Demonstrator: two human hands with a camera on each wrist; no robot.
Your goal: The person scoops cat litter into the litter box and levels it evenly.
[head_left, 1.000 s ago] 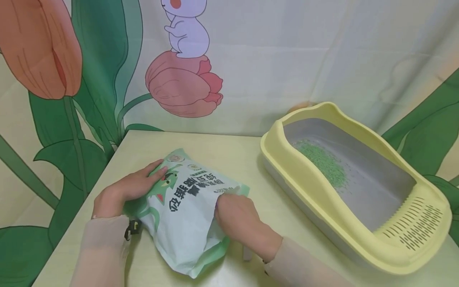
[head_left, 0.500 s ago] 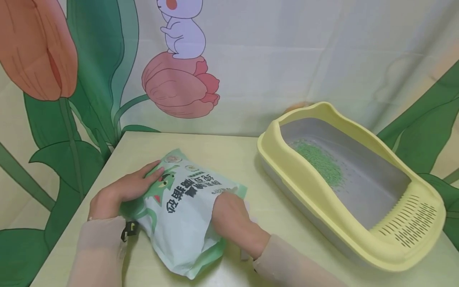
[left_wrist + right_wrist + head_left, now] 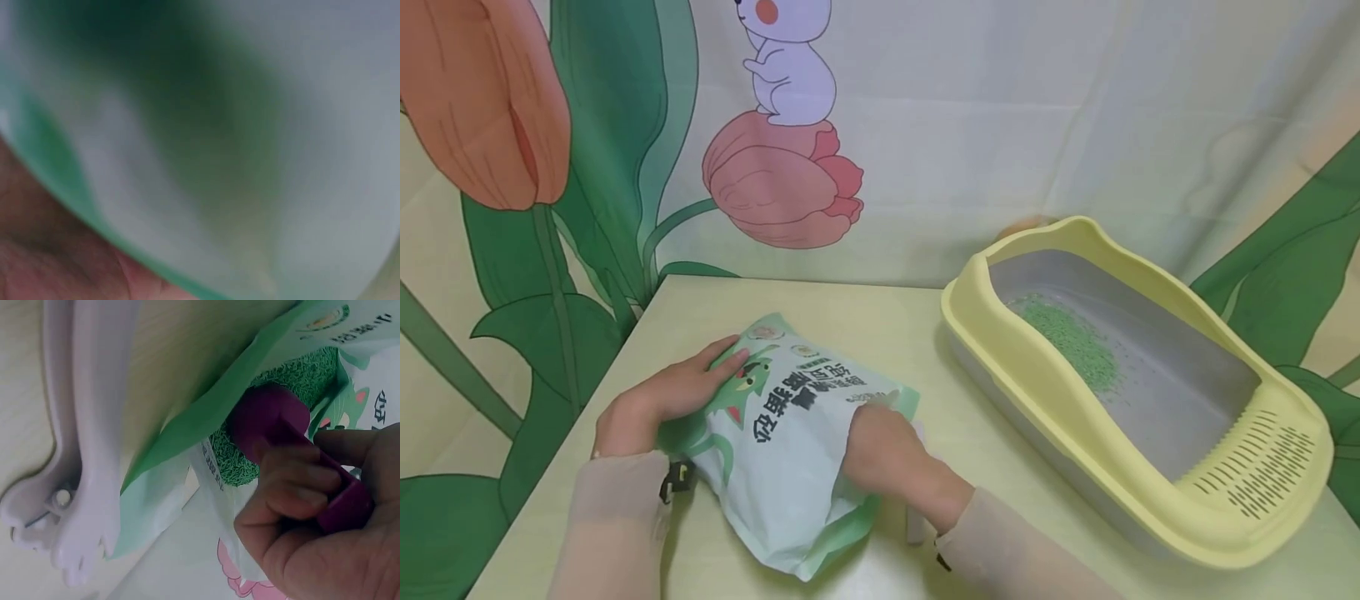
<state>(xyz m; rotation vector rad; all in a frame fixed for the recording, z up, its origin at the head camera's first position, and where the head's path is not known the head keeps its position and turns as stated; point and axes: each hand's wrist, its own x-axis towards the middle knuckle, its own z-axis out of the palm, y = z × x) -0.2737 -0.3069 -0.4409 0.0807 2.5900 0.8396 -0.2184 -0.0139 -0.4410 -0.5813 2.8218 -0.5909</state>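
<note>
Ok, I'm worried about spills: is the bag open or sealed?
Open: the right wrist view shows green pellets inside the bag, a purple scoop dipped in.

The head view looks forward and down, sharing the bag at lower centre-left with both wrist views. The left wrist view faces it closest.

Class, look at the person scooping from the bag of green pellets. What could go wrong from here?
Green pellets might spill, since table lies between the open bag and the litter box. The purple scoop in the right hand could snag the bag's nearby edge. The bag might slide if the left hand, resting on it, eased off.
</note>
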